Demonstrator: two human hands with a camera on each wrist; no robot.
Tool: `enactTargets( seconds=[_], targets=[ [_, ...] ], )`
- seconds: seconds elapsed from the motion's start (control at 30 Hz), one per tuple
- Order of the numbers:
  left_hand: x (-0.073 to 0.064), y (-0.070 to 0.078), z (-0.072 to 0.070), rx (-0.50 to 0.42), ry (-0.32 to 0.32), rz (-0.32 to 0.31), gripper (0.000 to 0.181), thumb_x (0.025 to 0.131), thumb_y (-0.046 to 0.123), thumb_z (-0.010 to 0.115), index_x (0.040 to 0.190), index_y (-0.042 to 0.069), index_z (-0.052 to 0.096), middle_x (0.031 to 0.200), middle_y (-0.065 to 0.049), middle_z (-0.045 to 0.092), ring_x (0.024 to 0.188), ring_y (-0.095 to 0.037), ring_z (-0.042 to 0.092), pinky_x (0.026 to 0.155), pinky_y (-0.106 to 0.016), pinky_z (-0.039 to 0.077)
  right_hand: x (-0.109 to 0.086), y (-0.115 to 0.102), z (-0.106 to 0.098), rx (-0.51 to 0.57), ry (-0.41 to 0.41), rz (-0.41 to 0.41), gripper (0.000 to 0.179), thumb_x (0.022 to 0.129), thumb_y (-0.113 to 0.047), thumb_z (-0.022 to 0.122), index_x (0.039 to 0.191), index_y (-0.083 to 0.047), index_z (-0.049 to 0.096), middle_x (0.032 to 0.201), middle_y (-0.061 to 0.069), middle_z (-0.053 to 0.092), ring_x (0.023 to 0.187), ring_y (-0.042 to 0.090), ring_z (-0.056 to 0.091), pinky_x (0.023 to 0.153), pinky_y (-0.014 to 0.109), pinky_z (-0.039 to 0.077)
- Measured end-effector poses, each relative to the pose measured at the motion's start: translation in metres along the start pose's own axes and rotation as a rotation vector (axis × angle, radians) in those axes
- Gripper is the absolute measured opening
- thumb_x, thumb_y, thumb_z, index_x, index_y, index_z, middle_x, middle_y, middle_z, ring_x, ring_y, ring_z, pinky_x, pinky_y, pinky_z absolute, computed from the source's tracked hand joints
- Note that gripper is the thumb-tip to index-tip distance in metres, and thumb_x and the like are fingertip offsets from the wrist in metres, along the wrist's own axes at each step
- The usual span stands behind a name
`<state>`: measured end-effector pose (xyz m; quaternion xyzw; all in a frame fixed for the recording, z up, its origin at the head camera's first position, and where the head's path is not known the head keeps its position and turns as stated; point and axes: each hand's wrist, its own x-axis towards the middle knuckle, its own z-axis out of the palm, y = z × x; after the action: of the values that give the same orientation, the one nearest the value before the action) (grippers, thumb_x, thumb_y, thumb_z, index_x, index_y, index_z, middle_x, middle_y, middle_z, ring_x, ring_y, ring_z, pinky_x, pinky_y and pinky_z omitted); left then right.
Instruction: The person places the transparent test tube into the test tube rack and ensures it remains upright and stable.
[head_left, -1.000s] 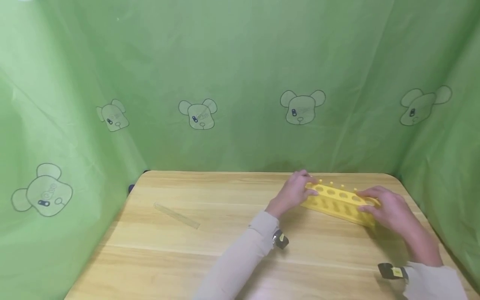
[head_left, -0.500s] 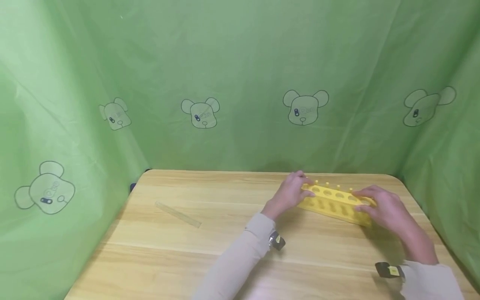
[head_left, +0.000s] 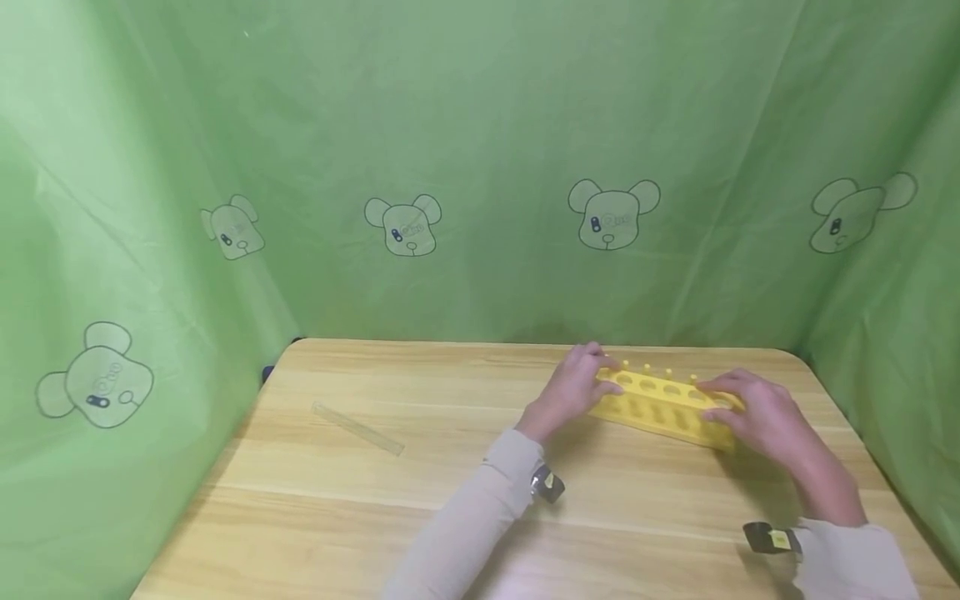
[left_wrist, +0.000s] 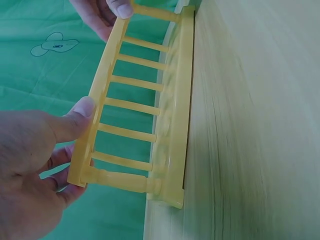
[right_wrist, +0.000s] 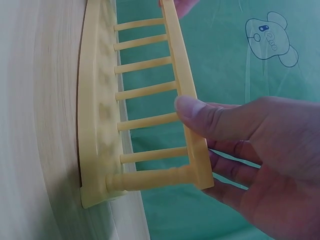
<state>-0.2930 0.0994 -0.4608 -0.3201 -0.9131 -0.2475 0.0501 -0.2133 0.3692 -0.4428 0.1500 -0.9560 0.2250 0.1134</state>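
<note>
At the far right of the one wooden table (head_left: 315, 508) is a single yellow rack (head_left: 663, 427), gripped by two hands. The left hand (head_left: 566, 392) is clamped on the rack's left end, its thumb on the near edge of the top board (left_wrist: 105, 75) and its fingers round the far side; the right hand (head_left: 765, 421) pinches the right end in the same way, thumb near, fingers far. The rack stands upright, base down at the tabletop, slanting so that its right end is nearer. Between the hands, five round holes (head_left: 647, 385) show in the top board and four small pegs (head_left: 647, 368) stand clear along the far side; the hands may hide others. In the left wrist view, six slim rods (left_wrist: 132, 105) and two thick end posts (left_wrist: 117, 180) join top and base.

Well apart, toward the left of the table, lies one clear stick (head_left: 358, 430), aslant. Two pale sleeves (head_left: 468, 521) reach in from the near side, with two black wrist devices (head_left: 548, 484). On the green cloth (head_left: 487, 108) around the table are five bear outlines (head_left: 613, 218), four along the far side and one at the left.
</note>
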Motion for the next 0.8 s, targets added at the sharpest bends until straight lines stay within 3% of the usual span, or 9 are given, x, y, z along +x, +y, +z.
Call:
enactTargets(
  seconds=[0.6,0.8],
  targets=[
    [-0.011,-0.011,-0.012,0.002,0.002,-0.009,0.04,0.092,0.036,0.075,0.126,0.016,0.072,0.119,0.004,0.064,0.114,-0.011,0.055,0.102,-0.015,0.045,0.009,-0.014,0.007,0.032,-0.039,0.013,0.044,0.082,-0.009,0.084,0.122,0.004,0.07,0.125,0.036,0.06,0.111,0.059,0.055,0.092,0.075,0.045],
    [-0.018,-0.016,-0.016,-0.021,0.011,-0.039,0.04,0.091,0.036,0.076,0.126,0.016,0.072,0.123,0.003,0.063,0.118,-0.013,0.055,0.103,-0.017,0.046,0.015,-0.02,0.013,0.039,-0.028,-0.006,0.045,0.08,-0.007,0.086,0.12,0.004,0.07,0.122,0.034,0.062,0.11,0.058,0.057,0.093,0.074,0.045]
  ],
)
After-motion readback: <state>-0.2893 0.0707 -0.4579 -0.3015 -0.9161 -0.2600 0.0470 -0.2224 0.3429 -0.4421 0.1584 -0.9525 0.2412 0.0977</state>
